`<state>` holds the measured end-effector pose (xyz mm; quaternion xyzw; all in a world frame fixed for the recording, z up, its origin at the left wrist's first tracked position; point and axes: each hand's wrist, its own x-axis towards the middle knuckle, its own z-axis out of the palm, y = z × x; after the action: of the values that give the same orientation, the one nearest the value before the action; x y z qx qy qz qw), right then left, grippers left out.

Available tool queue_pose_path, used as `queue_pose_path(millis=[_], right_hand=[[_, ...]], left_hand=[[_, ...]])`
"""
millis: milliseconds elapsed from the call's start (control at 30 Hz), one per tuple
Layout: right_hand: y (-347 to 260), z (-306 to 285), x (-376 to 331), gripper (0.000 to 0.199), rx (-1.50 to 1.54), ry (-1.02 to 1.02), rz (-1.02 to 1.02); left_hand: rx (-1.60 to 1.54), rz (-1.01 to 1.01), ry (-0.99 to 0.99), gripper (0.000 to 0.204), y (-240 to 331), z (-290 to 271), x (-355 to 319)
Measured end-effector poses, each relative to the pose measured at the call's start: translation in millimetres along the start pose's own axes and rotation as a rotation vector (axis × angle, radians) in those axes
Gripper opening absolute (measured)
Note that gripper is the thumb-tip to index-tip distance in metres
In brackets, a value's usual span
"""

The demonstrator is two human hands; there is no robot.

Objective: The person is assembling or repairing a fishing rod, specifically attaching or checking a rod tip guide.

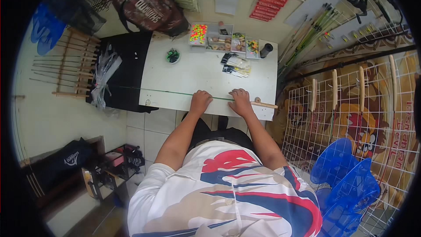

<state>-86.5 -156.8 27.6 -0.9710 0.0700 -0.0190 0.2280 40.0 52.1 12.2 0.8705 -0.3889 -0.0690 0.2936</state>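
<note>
Across from me, the left hand and right hand each have their grip closed on the thin rod, which runs along the tabletop's near side

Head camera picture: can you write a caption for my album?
Fingers of the left hand and right hand on a thin green rod with a wooden handle, over a white table.

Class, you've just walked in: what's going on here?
A person at a white table holds a thin green rod near the front edge with the left hand and right hand. The rod's wooden handle lies toward the right; its thin end extends past the table's left edge. A small bowl and compartment tray sit farther back.
</note>
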Motion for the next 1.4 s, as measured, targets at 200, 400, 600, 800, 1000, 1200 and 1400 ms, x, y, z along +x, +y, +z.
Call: queue_pose_path(millis=[200,400,600,800,1000,1200,1400], right_hand=[[-40.5,15.1,28.6,0.038,0.02,-0.025,-0.038],[-79.0,36.2,51.5,0.024,0.08,-0.031,-0.033],[-125.7,61.2,68.9,0.024,0.08,-0.07,-0.011],[-168.1,81.5,78.9,0.025,0.151,-0.063,-0.024],[-200.9,94.9,93.4,0.022,0.199,-0.013,0.044],[-236.2,97.0,107.4,0.022,0.217,0.039,-0.005],[-254.5,105.3,116.4,0.023,0.337,0.024,-0.008]], left_hand=[[-0.102,-0.004,-0.022,0.011,-44.2,-22.4,-19.7],[-0.105,0.031,-0.014,0.012,-81.4,-54.5,-37.0],[-0.107,-0.027,-0.031,0.012,-119.0,-83.2,-56.8],[-0.154,-0.018,-0.146,0.026,-150.2,-98.3,-77.5],[-0.219,-0.058,-0.358,0.032,-167.8,-122.1,-81.3],[-0.294,-0.09,-0.301,0.03,-180.1,-140.8,-88.2],[-0.286,-0.139,-0.18,0.031,-192.7,-153.2,-109.2]])
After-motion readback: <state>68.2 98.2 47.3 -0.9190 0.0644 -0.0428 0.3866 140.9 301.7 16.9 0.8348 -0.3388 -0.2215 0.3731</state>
